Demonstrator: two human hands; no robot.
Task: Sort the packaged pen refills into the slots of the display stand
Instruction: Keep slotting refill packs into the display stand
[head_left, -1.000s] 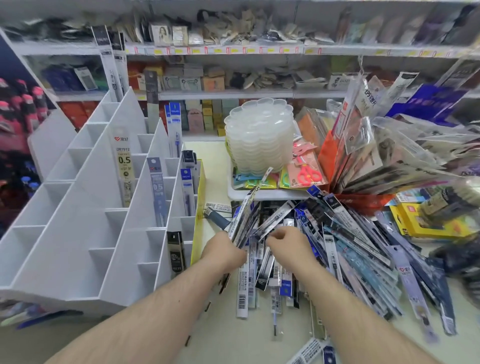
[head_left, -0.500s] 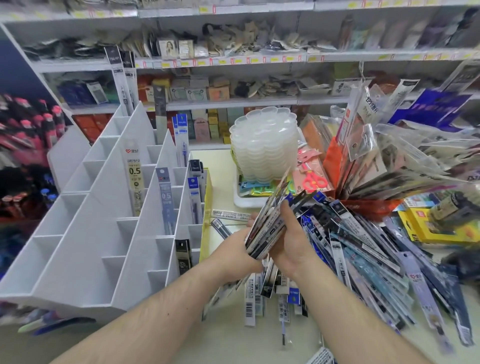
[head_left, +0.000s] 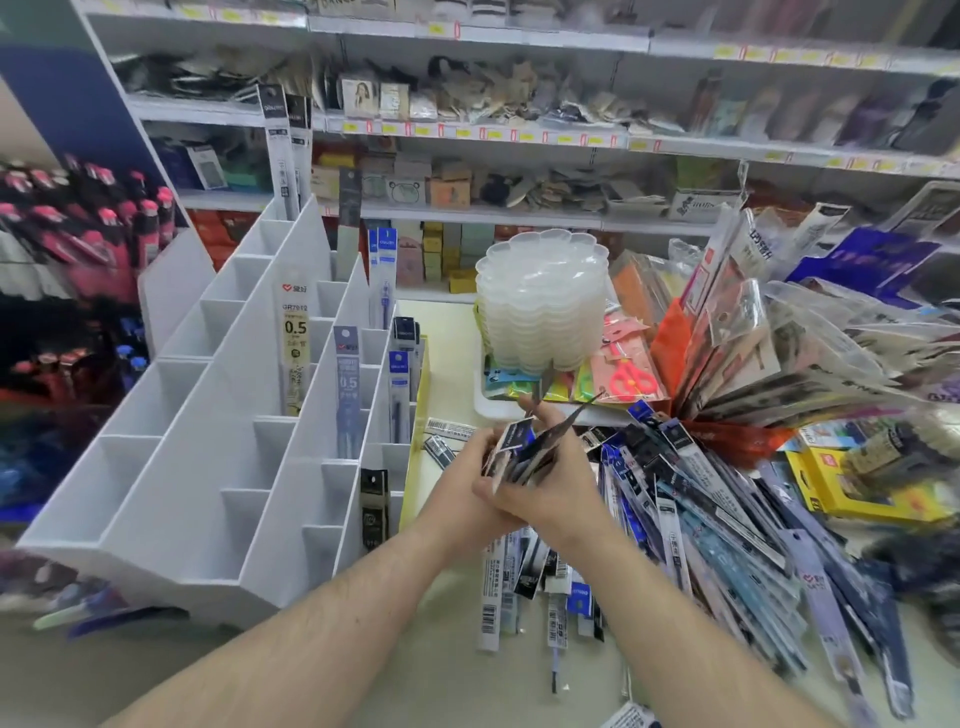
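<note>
At frame centre, the left hand and right hand together grip a fanned bundle of refill packs, fingers curled round it, above the loose refill pile. The white display stand sits at left, several slots holding packs.

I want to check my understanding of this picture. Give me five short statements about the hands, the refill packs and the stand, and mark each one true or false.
1. Both hands hold one bundle of refill packs. True.
2. The stand is to the right of the hands. False: it is to their left.
3. Every slot of the stand is filled. False: most slots hold nothing, only a few hold packs.
4. A pile of packs lies on the counter to the right of the hands. True.
5. The left hand rests flat on the counter. False: it is raised and grips the bundle together with the right hand.
</note>
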